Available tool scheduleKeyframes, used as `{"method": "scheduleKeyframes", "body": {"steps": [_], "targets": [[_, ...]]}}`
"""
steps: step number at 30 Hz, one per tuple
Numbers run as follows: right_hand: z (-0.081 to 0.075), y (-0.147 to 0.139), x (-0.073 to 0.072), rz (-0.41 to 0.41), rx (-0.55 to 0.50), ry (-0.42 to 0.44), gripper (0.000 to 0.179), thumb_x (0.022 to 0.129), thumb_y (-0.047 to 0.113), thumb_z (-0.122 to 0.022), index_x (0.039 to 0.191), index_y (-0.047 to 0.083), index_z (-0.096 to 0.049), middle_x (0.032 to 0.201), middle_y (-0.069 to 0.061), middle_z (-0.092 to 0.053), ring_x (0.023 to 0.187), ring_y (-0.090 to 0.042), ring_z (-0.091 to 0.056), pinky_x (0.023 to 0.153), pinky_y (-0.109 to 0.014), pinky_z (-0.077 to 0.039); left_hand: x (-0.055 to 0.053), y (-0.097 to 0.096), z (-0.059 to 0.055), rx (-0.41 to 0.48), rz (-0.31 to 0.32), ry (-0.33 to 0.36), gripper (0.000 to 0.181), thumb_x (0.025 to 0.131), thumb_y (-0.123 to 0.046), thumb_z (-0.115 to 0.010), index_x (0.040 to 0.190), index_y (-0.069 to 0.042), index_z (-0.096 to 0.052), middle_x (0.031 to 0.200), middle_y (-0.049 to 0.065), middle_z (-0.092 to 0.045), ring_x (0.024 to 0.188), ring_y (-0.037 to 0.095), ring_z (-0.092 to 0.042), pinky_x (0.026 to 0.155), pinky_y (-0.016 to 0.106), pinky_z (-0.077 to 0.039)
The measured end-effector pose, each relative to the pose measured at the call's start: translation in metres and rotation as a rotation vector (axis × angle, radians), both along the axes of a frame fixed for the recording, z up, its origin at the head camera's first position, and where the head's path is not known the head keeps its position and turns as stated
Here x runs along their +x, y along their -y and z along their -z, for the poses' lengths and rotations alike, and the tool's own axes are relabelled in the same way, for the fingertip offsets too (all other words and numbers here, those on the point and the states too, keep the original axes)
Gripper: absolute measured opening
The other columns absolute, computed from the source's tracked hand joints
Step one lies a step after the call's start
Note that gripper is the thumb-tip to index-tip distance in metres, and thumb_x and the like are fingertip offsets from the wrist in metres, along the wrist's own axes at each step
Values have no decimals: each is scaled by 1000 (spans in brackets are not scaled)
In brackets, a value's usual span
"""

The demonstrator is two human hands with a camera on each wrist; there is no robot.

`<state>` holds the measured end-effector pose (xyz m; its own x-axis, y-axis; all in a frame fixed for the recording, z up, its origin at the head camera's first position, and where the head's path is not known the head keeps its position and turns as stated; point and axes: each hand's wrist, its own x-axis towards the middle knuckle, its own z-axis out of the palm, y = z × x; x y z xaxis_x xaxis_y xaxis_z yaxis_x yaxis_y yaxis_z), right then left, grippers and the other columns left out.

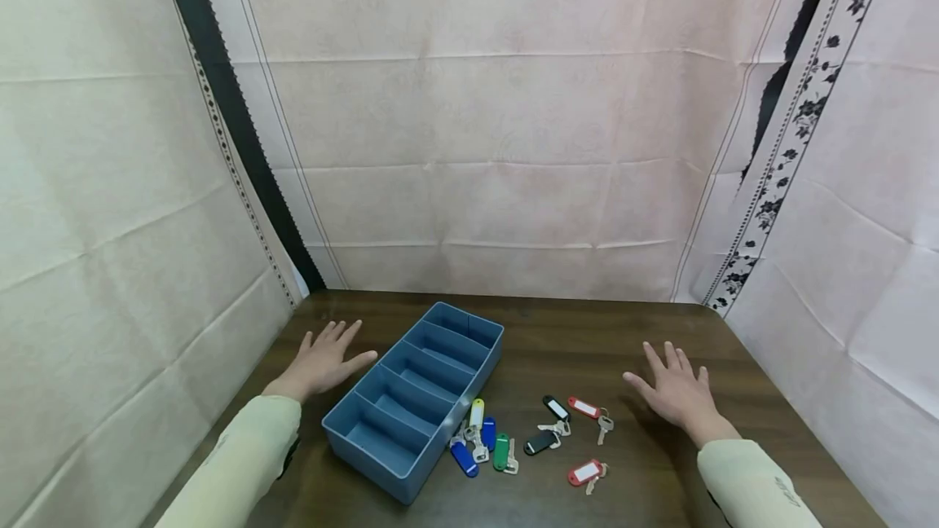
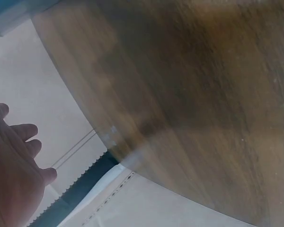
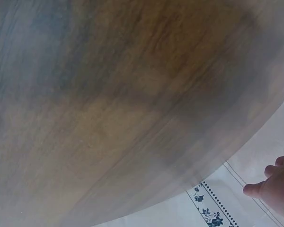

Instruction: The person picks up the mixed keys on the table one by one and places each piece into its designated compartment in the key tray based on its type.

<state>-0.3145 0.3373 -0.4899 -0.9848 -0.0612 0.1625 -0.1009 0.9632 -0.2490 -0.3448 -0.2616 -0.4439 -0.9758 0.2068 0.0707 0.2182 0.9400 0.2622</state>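
Observation:
A blue organizer box (image 1: 412,489) with several compartments in a row stands at a slant on the table. My left hand (image 1: 320,363), fingers spread, is to the left of the box and holds nothing. Over the right side of the table, my right hand (image 1: 676,389) also has its fingers spread and holds nothing. Between the box and that hand lie several tagged keys: a yellow tag (image 1: 477,412), blue tags (image 1: 464,459), a green tag (image 1: 501,451), black tags (image 1: 541,442) and red tags (image 1: 584,473). The left wrist view shows the left hand (image 2: 14,175) at its edge.
The brown wooden table (image 1: 587,324) is enclosed by pale cloth at the back (image 1: 499,121), left (image 1: 95,186) and right. A dark strip (image 1: 242,112) runs down the left corner, and a floral border (image 1: 792,145) down the right one.

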Motion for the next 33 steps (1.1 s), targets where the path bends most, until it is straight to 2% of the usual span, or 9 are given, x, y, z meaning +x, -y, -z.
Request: {"method": "scheduleKeyframes", "body": {"steps": [6, 12, 17, 23, 28, 33], "targets": [[-3, 0, -1, -6, -2, 2, 89, 97, 66, -42, 153, -1, -28, 152, -40, -15, 138, -59, -14, 101, -78, -7, 2, -5, -2, 12, 39, -2, 92, 93, -72, -40, 156, -5, -27, 156, 31, -24, 145, 48, -13, 110, 68, -2], [-5, 2, -2, -18, 17, -12, 87, 97, 65, -42, 152, -1, -30, 151, -40, -20, 137, -59, -20, 101, -77, -13, 4, -9, -3, 14, 84, 1, 87, 94, -68, -45, 156, -8, -29, 156, 29, -26, 145, 47, -17, 111, 68, -5], [-5, 5, -2, -30, 27, -18, 86, 97, 64, -43, 152, -1, -31, 151, -39, -23, 137, -58, -22, 101, -77, -15, 8, -10, -1, 14, 92, 14, 86, 93, -69, -47, 155, -11, -32, 156, 28, -27, 145, 47, -18, 112, 67, -6], [-5, 8, -2, -43, 16, -27, 83, 98, 60, -47, 151, -1, -32, 151, -38, -24, 136, -58, -24, 101, -76, -17, 13, -9, 1, 57, 121, 33, 88, 90, -72, -48, 155, -15, -33, 156, 26, -28, 145, 47, -18, 112, 66, -7], [0, 13, -3, -56, 3, -33, 79, 98, 55, -50, 151, -1, -33, 151, -38, -26, 135, -57, -28, 101, -75, -19, 18, -7, 5, 80, 151, 26, 87, 89, -71, -51, 155, -17, -33, 156, 25, -29, 145, 45, -20, 112, 65, -9], [4, 21, -2, -93, -24, -43, 78, 99, 54, -51, 151, -1, -34, 150, -36, -30, 134, -54, -33, 103, -72, -23, 25, -5, 8, 113, 148, 47, 83, 90, -64, -59, 155, -18, -35, 156, 24, -29, 145, 46, -20, 110, 68, -13]]}}
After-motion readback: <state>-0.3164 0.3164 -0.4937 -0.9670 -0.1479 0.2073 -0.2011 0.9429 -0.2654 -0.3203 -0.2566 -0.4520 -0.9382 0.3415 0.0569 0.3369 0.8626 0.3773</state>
